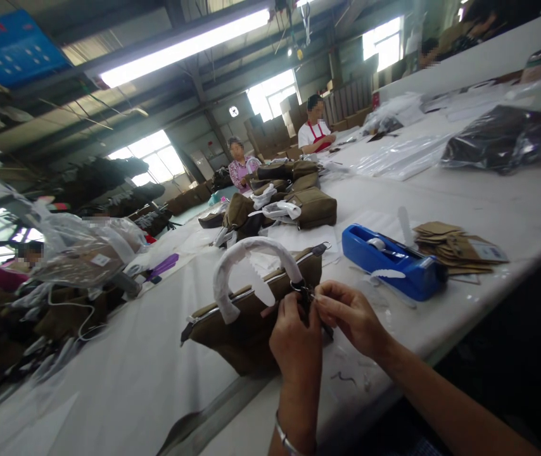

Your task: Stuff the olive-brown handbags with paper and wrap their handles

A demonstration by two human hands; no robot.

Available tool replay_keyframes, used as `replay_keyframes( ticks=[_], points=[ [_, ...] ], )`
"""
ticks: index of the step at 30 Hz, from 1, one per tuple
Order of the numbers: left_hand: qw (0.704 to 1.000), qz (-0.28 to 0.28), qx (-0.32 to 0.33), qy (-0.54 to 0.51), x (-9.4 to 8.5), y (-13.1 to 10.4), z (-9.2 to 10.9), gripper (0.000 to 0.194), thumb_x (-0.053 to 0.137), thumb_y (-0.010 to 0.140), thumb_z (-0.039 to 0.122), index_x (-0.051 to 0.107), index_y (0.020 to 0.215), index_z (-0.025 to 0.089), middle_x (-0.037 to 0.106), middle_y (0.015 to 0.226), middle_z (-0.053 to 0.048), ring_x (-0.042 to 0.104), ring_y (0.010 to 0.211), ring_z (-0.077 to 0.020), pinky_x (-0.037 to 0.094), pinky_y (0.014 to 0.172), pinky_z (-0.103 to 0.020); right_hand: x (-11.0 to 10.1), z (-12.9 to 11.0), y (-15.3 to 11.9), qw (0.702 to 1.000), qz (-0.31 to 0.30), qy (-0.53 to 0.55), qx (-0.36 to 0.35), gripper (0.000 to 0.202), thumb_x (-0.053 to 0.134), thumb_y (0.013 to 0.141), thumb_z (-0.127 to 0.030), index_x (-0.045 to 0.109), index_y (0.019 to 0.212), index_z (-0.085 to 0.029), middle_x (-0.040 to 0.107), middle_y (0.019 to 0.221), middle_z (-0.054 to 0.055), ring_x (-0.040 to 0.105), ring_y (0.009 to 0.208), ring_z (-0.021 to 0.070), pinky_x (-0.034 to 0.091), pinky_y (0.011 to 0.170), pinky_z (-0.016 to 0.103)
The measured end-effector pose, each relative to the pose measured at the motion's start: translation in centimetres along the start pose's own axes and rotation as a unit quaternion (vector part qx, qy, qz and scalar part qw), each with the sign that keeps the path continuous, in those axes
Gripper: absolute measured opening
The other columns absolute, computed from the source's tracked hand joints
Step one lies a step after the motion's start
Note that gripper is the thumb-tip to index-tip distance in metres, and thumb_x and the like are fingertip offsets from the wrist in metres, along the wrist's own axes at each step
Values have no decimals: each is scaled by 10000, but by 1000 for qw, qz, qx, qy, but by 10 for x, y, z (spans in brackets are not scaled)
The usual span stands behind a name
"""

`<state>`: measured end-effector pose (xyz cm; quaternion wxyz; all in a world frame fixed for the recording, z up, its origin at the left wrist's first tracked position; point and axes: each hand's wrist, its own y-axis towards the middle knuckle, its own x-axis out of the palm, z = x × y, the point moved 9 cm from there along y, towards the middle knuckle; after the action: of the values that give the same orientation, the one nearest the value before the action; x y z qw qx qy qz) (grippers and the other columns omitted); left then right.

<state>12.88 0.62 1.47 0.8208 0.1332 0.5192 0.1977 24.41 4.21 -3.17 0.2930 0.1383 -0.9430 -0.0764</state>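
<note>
An olive-brown handbag (237,339) with a silver zip stands on the white table in front of me. Its arched handle (223,272) is wrapped in white padding, and a white tag strip (261,286) hangs by it. My left hand (296,339) has its fingers closed at the dark strap fitting (303,290) at the handle's near base. My right hand (353,316) pinches right beside it, thumb against forefinger. What lies between those fingertips is too small to make out. A blue tape dispenser (394,263) sits just beyond my right hand.
Brown cards (455,247) lie stacked right of the dispenser. More olive bags (315,206) are piled farther up the table (498,196). Dark goods in clear plastic (489,139) lie far right, and wrapped bags (94,250) at left. Several people work around the tables.
</note>
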Motion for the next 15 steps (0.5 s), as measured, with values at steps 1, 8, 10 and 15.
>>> replay_keyframes(
  ticks=[1, 8, 10, 15],
  points=[
    [1000, 7, 6, -9, -1, -1, 1, 166, 648, 937, 319, 669, 1069, 220, 740, 984, -62, 720, 808, -240, 457, 603, -280, 0, -1, 0, 1000, 0, 10, 5, 285, 751, 865, -422, 632, 862, -163, 495, 603, -40, 392, 531, 92, 290, 506, 234],
    [965, -49, -12, -256, 14, -12, -7, 313, 385, 1043, 280, 661, 1153, 182, 756, 1087, -109, 728, 1009, -244, 559, 902, -372, -4, -5, 3, 993, 12, 112, 34, 258, 801, 780, -355, 620, 793, -171, 417, 630, -41, 313, 537, 77, 275, 491, 208],
    [928, -81, -56, -358, 31, -18, -13, 333, 371, 1048, 305, 656, 1150, 165, 764, 1081, -112, 741, 993, -232, 577, 913, -371, -3, -5, 4, 989, 9, 141, 44, 244, 798, 773, -326, 609, 770, -172, 374, 620, -48, 280, 540, 77, 285, 496, 196],
    [842, -103, -129, -514, 60, -34, -12, 404, 514, 1004, 303, 604, 1370, 156, 664, 1375, -132, 638, 1260, -243, 519, 1057, -368, 0, -9, 5, 982, 10, 179, 60, 299, 801, 741, -311, 535, 698, -181, 304, 628, -57, 183, 536, 80, 276, 456, 169]
  ],
)
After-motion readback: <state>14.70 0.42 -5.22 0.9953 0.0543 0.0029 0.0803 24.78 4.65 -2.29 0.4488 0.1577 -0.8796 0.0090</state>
